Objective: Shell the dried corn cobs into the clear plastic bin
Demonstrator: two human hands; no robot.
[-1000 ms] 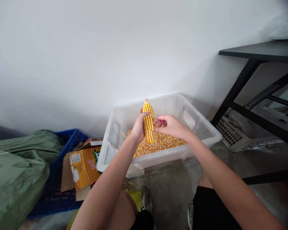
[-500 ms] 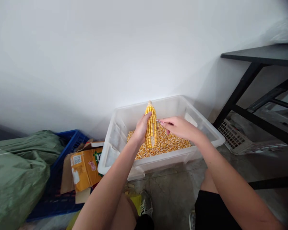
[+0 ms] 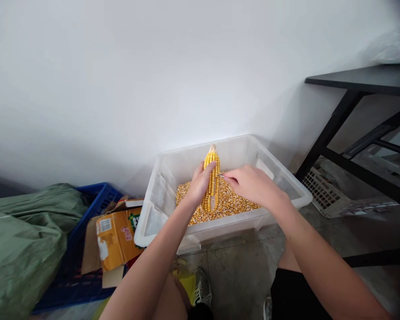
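My left hand point(image 3: 200, 183) is wrapped round the left side of an ear of corn point(image 3: 211, 171), held upright over a plastic tub point(image 3: 250, 218). A strip of its kernels is gone at the lower right, baring the cob. Closed in my right hand point(image 3: 248, 181) is a slim metal tool point(image 3: 222, 176). Its tip meets the right side of the ear; the rest is hidden by my fingers, so its kind is unclear. Loose corn kernels point(image 3: 235, 202) cover the floor of the translucent tub.
Left of the tub, a torn orange cardboard box point(image 3: 115, 238) lies beside a blue crate point(image 3: 96, 191) and a green sack point(image 3: 30, 240). At right stand a black-framed table point(image 3: 363, 80) and a white basket point(image 3: 323, 191). A white wall point(image 3: 200, 71) rises behind.
The ear has shifted slightly right and down in view with my left hand. My right hand has turned more palm-down, and the tool tip now sits lower along the ear.
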